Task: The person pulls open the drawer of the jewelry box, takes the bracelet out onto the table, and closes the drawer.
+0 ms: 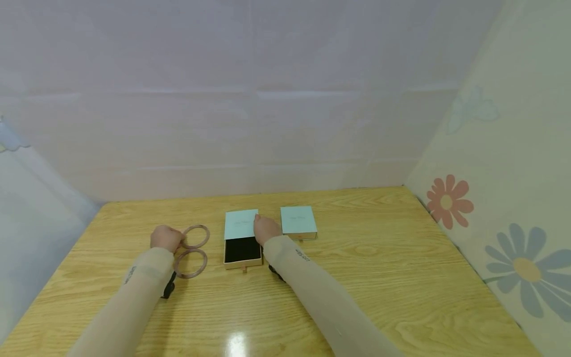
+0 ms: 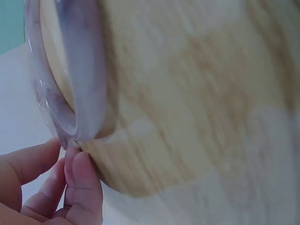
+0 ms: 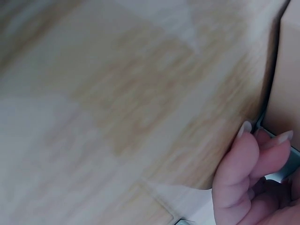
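Note:
My left hand [image 1: 166, 239] pinches the edge of a mauve marbled bangle [image 1: 207, 237] between thumb and fingertips. A second bangle [image 1: 191, 276] lies nearer on the table; in the left wrist view the two rings overlap. To their right is a drawer-style gift box with a pale blue sleeve [image 1: 238, 225]. Its drawer [image 1: 232, 266], lined in black, is pulled out toward me and holds nothing visible. With curled fingers [image 3: 236, 164], my right hand [image 1: 266, 229] grips the box's right side; the thumb is by the sleeve's edge.
Another pale blue gift box [image 1: 298, 219], closed, sits right of my right hand. Everything rests on a wood-grain table [image 1: 401, 277]. A pale cloth backdrop [image 1: 267, 124] rises behind it, and a flower-patterned one [image 1: 490, 173] borders the right side.

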Motion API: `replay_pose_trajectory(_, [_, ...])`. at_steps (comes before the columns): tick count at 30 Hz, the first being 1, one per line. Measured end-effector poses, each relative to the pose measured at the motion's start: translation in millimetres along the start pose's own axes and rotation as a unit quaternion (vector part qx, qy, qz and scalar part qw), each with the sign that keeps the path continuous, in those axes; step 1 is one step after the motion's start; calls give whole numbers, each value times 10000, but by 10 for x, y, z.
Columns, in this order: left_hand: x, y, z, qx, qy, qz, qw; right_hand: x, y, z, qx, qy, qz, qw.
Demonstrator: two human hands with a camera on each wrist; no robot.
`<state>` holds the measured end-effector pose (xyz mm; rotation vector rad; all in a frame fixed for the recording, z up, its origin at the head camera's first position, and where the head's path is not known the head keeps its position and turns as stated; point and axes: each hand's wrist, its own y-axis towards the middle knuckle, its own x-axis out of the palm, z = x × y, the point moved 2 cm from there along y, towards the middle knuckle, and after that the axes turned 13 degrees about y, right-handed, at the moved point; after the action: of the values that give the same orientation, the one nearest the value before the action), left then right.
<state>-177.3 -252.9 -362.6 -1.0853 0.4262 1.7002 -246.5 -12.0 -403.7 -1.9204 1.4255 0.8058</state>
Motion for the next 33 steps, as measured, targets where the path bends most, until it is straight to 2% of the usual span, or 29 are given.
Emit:
replay_pose_trajectory(5, [-11,-24,-35,9,-277,-75,9996,2,5,4,-9,-58,-43,10000])
replay_pose_trajectory(10, [-40,-118,-44,157,-147,131,9997,-1,14,1,-100,-228,-68,9997])
replay_pose_trajectory(14, [-54,-201,-38,114,-276,279,9992,-10,18,6,-105,-292,-69,9995])
replay_pose_trajectory(17, [-43,-250,-22,-29,-626,323,9975,-23,16,13,-126,-318,-100,9994])
replay_pose_trajectory(21, [-28,-297,17,-58,-1133,354,9929,-35,9,33,-126,-247,-78,9996])
replay_pose_trajectory(27, [-35,-398,93,11,-1603,163,9869,-26,2,50,-92,-89,-7,9999])
replay_pose_trajectory(33, [-31,-571,183,163,-1789,-341,9831,-46,-11,19,-225,-331,-82,9992])
